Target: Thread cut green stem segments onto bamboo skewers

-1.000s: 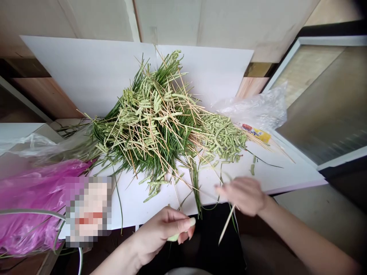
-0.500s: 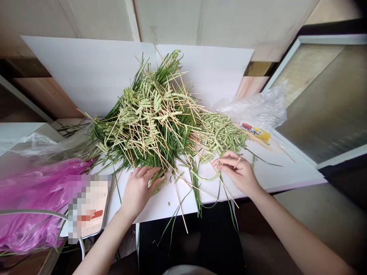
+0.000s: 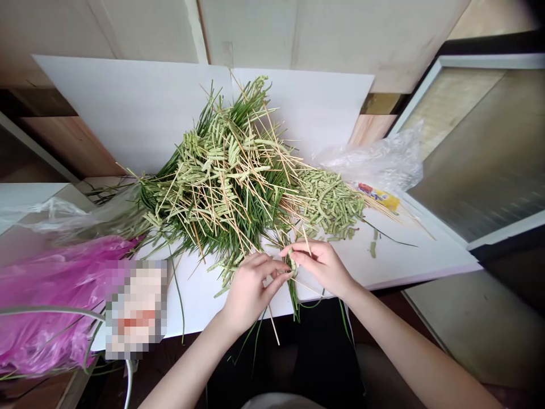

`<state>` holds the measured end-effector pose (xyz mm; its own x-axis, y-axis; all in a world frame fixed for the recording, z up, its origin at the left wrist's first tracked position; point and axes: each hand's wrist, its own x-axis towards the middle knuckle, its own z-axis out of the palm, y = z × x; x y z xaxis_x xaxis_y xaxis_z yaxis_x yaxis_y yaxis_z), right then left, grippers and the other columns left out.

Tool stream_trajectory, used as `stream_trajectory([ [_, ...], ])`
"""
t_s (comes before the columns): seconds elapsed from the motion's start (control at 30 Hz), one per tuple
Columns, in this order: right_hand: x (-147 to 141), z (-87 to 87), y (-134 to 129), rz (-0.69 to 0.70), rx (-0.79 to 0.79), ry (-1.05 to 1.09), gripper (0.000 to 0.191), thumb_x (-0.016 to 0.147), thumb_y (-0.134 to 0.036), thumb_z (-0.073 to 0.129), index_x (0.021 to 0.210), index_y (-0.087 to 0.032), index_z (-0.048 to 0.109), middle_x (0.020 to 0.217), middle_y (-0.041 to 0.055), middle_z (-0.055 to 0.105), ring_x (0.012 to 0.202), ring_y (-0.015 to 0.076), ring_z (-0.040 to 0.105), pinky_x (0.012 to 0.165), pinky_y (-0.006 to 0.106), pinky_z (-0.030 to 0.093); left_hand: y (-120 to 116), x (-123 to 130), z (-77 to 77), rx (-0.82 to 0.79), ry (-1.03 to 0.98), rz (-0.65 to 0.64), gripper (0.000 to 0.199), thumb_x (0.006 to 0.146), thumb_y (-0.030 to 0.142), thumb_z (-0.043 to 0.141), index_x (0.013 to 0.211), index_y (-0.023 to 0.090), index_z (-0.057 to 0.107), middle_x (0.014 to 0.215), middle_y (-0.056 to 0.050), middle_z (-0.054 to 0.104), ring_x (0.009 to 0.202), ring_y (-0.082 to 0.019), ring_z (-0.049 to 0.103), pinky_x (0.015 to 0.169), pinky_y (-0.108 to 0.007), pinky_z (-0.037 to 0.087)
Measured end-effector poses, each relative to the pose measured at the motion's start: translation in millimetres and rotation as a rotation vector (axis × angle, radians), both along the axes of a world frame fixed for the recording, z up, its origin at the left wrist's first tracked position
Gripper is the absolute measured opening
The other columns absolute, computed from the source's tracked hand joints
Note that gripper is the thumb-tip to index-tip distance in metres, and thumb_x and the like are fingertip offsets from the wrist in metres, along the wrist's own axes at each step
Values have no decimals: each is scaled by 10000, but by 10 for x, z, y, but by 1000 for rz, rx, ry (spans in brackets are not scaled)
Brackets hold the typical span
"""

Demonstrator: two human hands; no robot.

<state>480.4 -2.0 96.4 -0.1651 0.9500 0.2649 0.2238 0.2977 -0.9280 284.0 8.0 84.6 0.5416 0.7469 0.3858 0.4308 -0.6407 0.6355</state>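
My left hand (image 3: pixel 255 287) and my right hand (image 3: pixel 319 264) meet near the table's front edge. Between their fingertips is a green bean piece (image 3: pixel 292 262), pinched by both. A thin wooden stick (image 3: pixel 306 241) rises from the fingers of my right hand. Behind the hands lies a large heap of long green stems (image 3: pixel 251 224), topped with many wooden sticks and skewered bean pieces (image 3: pixel 221 153). To its right is a pile of short cut green pieces (image 3: pixel 334 199). Several long leaves and a stick hang over the front edge.
A white table (image 3: pixel 383 255) bears everything. At the left are a pink plastic bag (image 3: pixel 55 295), a blurred-out device (image 3: pixel 138 307) and a white cable (image 3: pixel 129 380). Clear plastic (image 3: pixel 383 156) and a yellow wrapper (image 3: pixel 378 196) lie at the right.
My left hand has moved right and my right hand has moved left, so they now meet. The long green bean piece that hung from my right hand is now between both hands' fingertips.
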Motion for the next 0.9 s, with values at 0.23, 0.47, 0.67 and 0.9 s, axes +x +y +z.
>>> stream_trajectory([
  [0.23,-18,10,6,29,-12,43,209,922,-287,604,956,-204,793,855,36,682,791,178,628,688,271,474,41,37,-45,-153,-145,-35,106,907,307,705,927,206,730,769,3,657,695,-150,576,716,-283,449],
  [0.47,-7,-185,0,-8,-13,-94,201,891,-329,714,1054,-219,758,914,-5,561,504,64,303,484,245,259,13,106,-77,-597,-616,65,213,817,366,780,749,170,736,743,-26,710,706,-154,610,703,-269,480],
  [0.67,-27,-191,-8,-46,37,-155,126,923,-312,688,910,-202,747,795,-4,621,613,126,455,573,259,342,23,179,-104,-734,-817,134,234,742,384,846,794,165,780,731,-20,702,634,-110,541,625,-231,445],
  [0.9,63,-147,41,-25,-3,-185,145,935,-278,641,882,-175,727,791,16,692,670,157,575,613,257,417,-270,-15,-132,-439,-276,20,383,889,468,696,665,171,604,589,20,557,543,-111,459,542,-245,358],
])
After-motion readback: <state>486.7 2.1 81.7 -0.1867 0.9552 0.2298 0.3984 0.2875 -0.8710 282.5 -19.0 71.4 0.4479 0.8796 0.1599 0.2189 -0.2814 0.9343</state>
